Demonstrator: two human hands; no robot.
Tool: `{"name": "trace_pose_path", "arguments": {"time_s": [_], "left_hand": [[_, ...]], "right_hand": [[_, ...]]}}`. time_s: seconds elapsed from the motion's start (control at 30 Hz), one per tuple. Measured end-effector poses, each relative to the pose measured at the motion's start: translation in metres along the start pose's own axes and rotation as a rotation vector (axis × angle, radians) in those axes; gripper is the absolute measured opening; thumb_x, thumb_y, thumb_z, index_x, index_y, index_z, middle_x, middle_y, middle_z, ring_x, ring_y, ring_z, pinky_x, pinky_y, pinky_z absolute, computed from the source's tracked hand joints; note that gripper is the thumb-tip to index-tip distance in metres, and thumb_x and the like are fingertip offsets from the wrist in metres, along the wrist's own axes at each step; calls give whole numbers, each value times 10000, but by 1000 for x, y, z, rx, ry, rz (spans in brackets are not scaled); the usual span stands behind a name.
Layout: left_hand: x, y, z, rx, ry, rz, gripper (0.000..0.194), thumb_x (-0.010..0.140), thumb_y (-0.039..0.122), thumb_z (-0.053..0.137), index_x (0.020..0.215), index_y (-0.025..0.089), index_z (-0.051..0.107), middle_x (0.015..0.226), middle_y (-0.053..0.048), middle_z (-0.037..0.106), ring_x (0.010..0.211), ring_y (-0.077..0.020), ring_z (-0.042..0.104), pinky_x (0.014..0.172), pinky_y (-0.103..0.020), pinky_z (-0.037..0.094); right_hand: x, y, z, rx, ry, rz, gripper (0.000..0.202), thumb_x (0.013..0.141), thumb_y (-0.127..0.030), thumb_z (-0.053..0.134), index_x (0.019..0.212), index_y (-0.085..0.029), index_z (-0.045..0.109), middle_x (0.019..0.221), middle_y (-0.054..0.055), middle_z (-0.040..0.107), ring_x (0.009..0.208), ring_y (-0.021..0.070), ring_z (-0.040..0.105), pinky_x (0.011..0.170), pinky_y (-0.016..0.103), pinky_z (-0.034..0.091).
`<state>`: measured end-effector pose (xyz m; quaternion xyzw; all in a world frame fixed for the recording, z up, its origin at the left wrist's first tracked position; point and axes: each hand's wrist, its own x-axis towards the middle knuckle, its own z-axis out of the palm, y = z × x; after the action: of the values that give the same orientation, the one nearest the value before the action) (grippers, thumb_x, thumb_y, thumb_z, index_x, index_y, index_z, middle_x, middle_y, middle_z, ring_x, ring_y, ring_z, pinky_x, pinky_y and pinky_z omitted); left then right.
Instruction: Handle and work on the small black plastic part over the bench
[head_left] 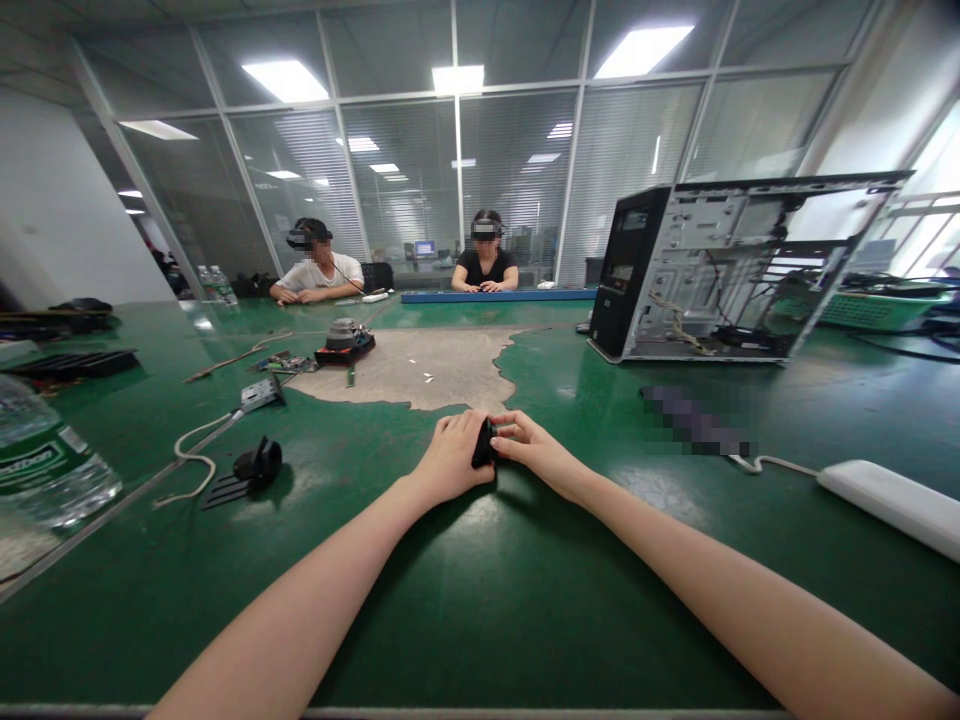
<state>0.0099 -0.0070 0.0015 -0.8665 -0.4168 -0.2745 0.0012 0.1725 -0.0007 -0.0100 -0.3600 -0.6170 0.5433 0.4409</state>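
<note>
A small black object (pixel 484 444) stands on or just above the green tabletop (pixel 480 620) in front of me; its kind cannot be made out. Wrapped around its left side is my left hand (pixel 448 455), thumb low and fingers over the top. From the right, my right hand (pixel 536 450) presses bent fingertips against the object's right face. Much of the object is hidden by the fingers. To the left lies a black plastic piece (pixel 257 460) with a rounded head and slatted foot. Beyond my hands, bare tan board (pixel 450 365) shows through the torn green covering.
An open computer case (pixel 637 275) stands at right, near a white power strip (pixel 892 500). On the left are a large water bottle (pixel 52 460), a metal bracket with cable (pixel 260 394), and a heatsink-like part (pixel 345 342). Two people (pixel 322 272) sit across the table.
</note>
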Motion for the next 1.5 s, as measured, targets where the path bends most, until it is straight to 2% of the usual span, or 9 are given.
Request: {"name": "trace_pose_path", "arguments": {"time_s": [0.23, 0.37, 0.5, 0.6, 0.77, 0.97, 1.17, 1.37, 1.5], "left_hand": [[0, 0, 0, 17, 10, 19, 510, 606, 240, 574, 1065, 207, 353, 1025, -47, 485, 986, -228, 454, 880, -379, 305], [0, -1, 1, 19, 13, 14, 518, 610, 245, 572, 1076, 204, 348, 1031, -51, 484, 990, -231, 452, 880, -381, 305], [1, -1, 1, 11, 8, 1, 528, 611, 244, 571, 1086, 212, 342, 1036, -49, 487, 995, -230, 454, 878, -381, 307], [1, 0, 1, 11, 13, 5, 528, 617, 245, 565, 1091, 210, 337, 1034, -49, 490, 994, -226, 453, 875, -376, 308], [0, -1, 1, 20, 16, 17, 530, 605, 241, 572, 1081, 203, 343, 1034, -52, 488, 993, -228, 450, 878, -375, 301], [0, -2, 2, 9, 11, 11, 547, 601, 242, 578, 1091, 201, 340, 1041, -57, 485, 998, -233, 451, 878, -381, 302], [0, 0, 2, 13, 10, -5, 534, 613, 241, 569, 1094, 205, 339, 1044, -58, 487, 1008, -234, 452, 884, -385, 302], [0, 1, 0, 18, 12, 1, 534, 596, 232, 576, 1077, 204, 347, 1039, -53, 488, 999, -231, 454, 880, -379, 304], [0, 1, 1, 26, 5, -2, 535, 602, 240, 574, 1083, 206, 342, 1043, -53, 488, 996, -233, 454, 875, -379, 309]], "right_hand": [[-1, -3, -2, 14, -67, -36, 330, 634, -227, 666, 922, -218, 506, 904, 12, 568, 883, 143, 531, 812, 322, 412], [-3, -5, 1, 44, -36, -52, 230, 696, -281, 612, 887, -214, 504, 880, 3, 565, 815, 118, 536, 772, 295, 419], [-1, -1, 2, 69, -22, -21, 288, 701, -302, 605, 953, -216, 497, 848, 2, 568, 741, 108, 540, 730, 286, 426], [2, 2, 0, 61, -15, -3, 328, 697, -307, 607, 993, -212, 502, 883, 20, 573, 791, 127, 546, 769, 308, 420], [0, -2, -1, 15, -40, -34, 302, 655, -247, 649, 923, -207, 516, 906, 19, 576, 874, 145, 535, 807, 317, 407], [-4, -6, 1, 59, -36, -64, 210, 694, -280, 611, 855, -204, 500, 866, 5, 584, 792, 118, 549, 769, 305, 421], [2, 5, -2, 31, -2, -21, 302, 686, -283, 618, 958, -208, 511, 923, 28, 572, 851, 141, 545, 802, 330, 420], [-2, -3, -1, 4, -66, -77, 335, 620, -214, 674, 909, -216, 505, 904, 8, 573, 889, 143, 529, 815, 323, 410], [-4, -6, 1, -11, -31, -90, 217, 684, -271, 618, 862, -210, 510, 898, 8, 572, 850, 133, 534, 802, 321, 411]]}}
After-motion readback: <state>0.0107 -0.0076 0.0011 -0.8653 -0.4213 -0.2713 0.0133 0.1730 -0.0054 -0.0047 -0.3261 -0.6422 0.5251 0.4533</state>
